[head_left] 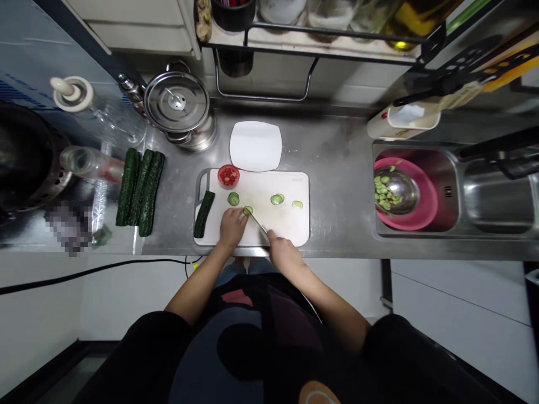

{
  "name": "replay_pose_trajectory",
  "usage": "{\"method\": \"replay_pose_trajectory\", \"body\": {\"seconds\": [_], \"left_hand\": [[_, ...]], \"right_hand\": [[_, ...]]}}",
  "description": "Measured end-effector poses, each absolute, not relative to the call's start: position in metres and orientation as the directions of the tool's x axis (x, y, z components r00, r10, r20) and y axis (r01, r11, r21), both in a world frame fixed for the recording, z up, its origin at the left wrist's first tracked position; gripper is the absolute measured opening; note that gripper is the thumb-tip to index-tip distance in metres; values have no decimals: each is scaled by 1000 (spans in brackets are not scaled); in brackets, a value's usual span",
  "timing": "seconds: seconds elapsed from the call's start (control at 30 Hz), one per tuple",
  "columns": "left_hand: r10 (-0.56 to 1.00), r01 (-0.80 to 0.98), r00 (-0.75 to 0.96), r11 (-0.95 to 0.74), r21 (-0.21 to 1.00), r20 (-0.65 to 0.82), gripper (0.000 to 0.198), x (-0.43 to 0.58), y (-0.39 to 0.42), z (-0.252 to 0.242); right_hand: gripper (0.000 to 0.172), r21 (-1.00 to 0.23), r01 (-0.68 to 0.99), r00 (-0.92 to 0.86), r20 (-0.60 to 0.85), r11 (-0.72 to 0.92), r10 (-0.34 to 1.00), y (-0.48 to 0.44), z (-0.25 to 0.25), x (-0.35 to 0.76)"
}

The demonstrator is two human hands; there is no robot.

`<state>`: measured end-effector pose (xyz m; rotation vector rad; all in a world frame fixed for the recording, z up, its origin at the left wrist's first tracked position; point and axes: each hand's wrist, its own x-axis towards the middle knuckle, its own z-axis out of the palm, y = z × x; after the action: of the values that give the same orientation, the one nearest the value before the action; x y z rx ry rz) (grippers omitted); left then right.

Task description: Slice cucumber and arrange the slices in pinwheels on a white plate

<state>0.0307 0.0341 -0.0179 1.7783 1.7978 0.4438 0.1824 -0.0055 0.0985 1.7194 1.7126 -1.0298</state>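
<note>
My left hand (231,225) is closed on a short green cucumber piece (248,210) on the white cutting board (295,224). My right hand (284,251) grips a knife (257,222) whose blade meets that piece. Cucumber slices (277,198) lie on the board, with one more slice (233,198) further left. A dark cucumber half (204,214) rests at the board's left edge. A small red dish (228,175) of chopped red bits stands at the board's far left corner.
Three whole cucumbers (140,192) lie left of the board on the steel counter (337,185). A white plate (255,146) and a lidded steel pot (179,109) stand behind. The sink holds a pink basin (427,207) with a steel bowl (404,196) of cucumber bits.
</note>
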Motion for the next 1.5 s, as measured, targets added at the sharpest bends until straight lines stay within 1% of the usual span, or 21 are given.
{"method": "replay_pose_trajectory", "body": {"seconds": [0.3, 0.63, 0.73, 0.93, 1.07, 1.27, 1.4, 1.5], "left_hand": [[989, 795, 39, 57, 603, -144, 21, 31, 33, -20], [999, 787, 44, -48, 616, 22, 19, 28, 30, -36], [998, 786, 44, -62, 616, 45, 18, 28, 30, -38], [999, 790, 45, -52, 611, 27, 18, 28, 30, -37], [999, 790, 46, -46, 611, 16, 18, 28, 31, -35], [999, 794, 51, -35, 607, -9, 18, 28, 31, -33], [998, 795, 44, -9, 607, -44, 17, 30, 34, -28], [996, 792, 23, 32, 609, -82, 14, 35, 38, -23]], "right_hand": [[43, -147, 986, -68, -791, -82, 608, -4, 99, 182], [44, -151, 987, -83, -788, -61, 610, -3, 99, 181], [44, -154, 986, -81, -791, -70, 606, -3, 99, 181], [43, -163, 984, -82, -789, -78, 609, -3, 98, 182], [42, -169, 979, -73, -805, -111, 589, -1, 95, 180], [42, -212, 967, -92, -804, -139, 587, 0, 90, 182], [46, -207, 969, -97, -818, -132, 568, -5, 98, 189], [46, -182, 973, -77, -840, -144, 538, -13, 106, 196]]}}
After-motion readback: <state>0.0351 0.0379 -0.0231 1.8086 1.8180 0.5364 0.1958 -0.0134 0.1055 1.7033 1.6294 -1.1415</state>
